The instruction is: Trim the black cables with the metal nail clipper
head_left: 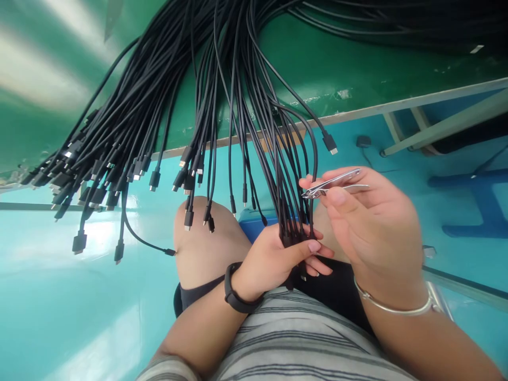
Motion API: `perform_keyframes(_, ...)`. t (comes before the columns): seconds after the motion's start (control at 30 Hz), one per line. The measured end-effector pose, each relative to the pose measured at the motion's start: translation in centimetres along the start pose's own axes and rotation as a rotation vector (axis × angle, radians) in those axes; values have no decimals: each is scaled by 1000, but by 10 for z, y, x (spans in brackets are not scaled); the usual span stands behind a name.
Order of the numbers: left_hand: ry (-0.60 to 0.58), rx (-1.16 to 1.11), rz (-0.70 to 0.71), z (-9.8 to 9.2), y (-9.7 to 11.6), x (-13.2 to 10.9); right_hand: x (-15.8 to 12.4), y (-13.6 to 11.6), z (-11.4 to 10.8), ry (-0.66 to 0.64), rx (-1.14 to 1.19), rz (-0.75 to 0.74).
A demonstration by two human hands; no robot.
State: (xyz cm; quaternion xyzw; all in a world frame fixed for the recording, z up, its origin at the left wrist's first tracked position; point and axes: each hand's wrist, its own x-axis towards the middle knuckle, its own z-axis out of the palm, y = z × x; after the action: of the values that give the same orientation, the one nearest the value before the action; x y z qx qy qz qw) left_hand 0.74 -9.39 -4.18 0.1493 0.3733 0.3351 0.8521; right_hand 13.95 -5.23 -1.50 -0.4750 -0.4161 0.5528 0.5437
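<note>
Striped shirt fabric point(293, 338) is closest to the lens, and just above it the left hand point(278, 259) is seen clenched around a bunch of black cables point(291, 222), with a black wristband point(238, 288) on that wrist. Over on the right, a steel nail clipper point(329, 182) is pinched between the thumb and fingers of the right hand point(375, 233), with a silver bangle point(397, 310) at the wrist; the clipper is held just beside the cables, touching none of them. Moving outward, the cables are fanned up across a green bench top point(349, 63) and over its pale bench edge point(357, 114), while many USB-C plugs point(111, 198) are left dangling above a teal floor point(59, 312), and one more is seen against the bare knee point(206, 243). As far as can be made out, every visible end carries its plug, and no cut piece is shown anywhere; only part of the mass is gathered in the fist. Hidden from view: the ends inside the left hand are covered by the fingers, the far cable runs are cut off at the top of the frame, and the clipper's edge is too small to be read
</note>
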Motion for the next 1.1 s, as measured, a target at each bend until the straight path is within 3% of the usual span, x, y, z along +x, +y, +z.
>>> perform_keyframes(0.17, 118, -18, 87, 7, -1, -4, -10, 1, -11, 23, 63, 23)
perform_keyframes(0.37, 141, 47, 111, 10, 0, -6, -32, 10, -24, -125, 187, 283)
perform_keyframes(0.87, 128, 44, 112, 10, 0, -6, -37, 12, -25, -52, 79, 294)
perform_keyframes(1.1, 150, 52, 107, 11, -4, -3, -35, 17, -27, 58, 7, 286)
